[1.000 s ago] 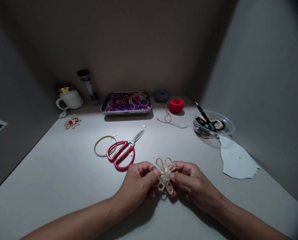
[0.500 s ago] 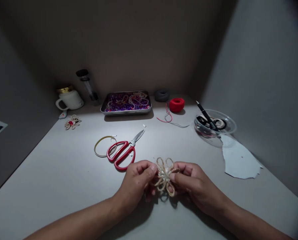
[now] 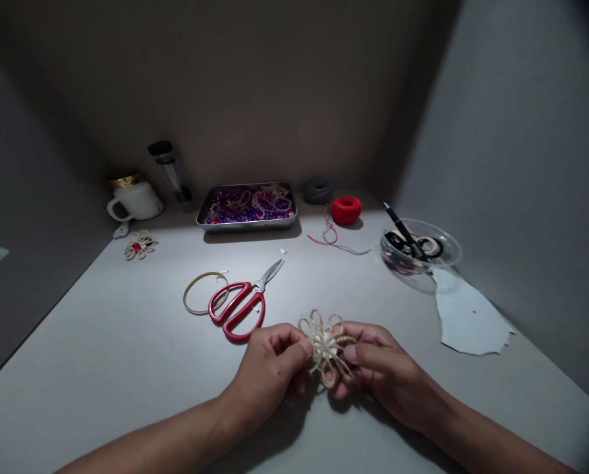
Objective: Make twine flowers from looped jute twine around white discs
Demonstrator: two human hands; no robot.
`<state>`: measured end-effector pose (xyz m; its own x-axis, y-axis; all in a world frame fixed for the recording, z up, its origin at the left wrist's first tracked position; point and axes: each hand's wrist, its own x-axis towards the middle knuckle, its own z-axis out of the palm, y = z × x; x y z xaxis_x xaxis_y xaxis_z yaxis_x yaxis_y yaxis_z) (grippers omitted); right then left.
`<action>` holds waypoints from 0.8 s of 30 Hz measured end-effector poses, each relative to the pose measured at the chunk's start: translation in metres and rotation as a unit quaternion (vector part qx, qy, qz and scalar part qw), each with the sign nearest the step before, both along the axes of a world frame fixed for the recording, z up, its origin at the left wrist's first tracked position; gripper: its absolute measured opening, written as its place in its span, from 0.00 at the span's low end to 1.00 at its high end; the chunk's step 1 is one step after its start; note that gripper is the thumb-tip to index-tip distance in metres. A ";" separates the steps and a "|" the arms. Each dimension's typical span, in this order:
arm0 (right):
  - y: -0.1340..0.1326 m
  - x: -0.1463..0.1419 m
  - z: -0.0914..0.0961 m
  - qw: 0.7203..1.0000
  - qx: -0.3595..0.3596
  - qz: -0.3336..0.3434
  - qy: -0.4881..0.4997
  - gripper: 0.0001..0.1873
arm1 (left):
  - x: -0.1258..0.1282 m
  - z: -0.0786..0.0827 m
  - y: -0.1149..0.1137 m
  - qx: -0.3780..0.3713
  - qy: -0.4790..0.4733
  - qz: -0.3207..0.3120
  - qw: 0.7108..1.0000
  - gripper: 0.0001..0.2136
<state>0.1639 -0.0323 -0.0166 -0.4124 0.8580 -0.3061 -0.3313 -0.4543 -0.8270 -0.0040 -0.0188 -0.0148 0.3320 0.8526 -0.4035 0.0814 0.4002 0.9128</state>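
Observation:
A twine flower [image 3: 325, 343] with looped tan petals and a white centre is held between both hands, just above the table. My left hand [image 3: 278, 361] pinches its left edge between thumb and forefinger. On the other side, my right hand [image 3: 381, 362] grips the right petals, thumb on top and fingers underneath. Red-handled scissors [image 3: 238, 309] lie a little beyond my left hand, blades pointing away and slightly apart. Their left handle overlaps a thin yellowish ring [image 3: 192, 289].
At the back stand a metal tray [image 3: 250, 226] of beads, a red yarn ball [image 3: 346, 210], a grey yarn ball [image 3: 317, 191], a white mug [image 3: 137, 200] and a clear tube [image 3: 172, 174]. Right: a clear bowl [image 3: 452, 253] with a pen [image 3: 403, 230], white sheet [image 3: 472, 319]. Left: another twine flower [image 3: 140, 245].
The flower has been tilted so its face shows more fully. My right thumb has shifted from its centre toward the right petals. The whole view has moved slightly.

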 end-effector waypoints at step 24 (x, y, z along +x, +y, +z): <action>0.004 0.001 -0.005 0.996 0.002 0.002 -0.088 0.13 | -0.005 -0.005 0.001 -0.008 -0.095 0.001 0.995 0.11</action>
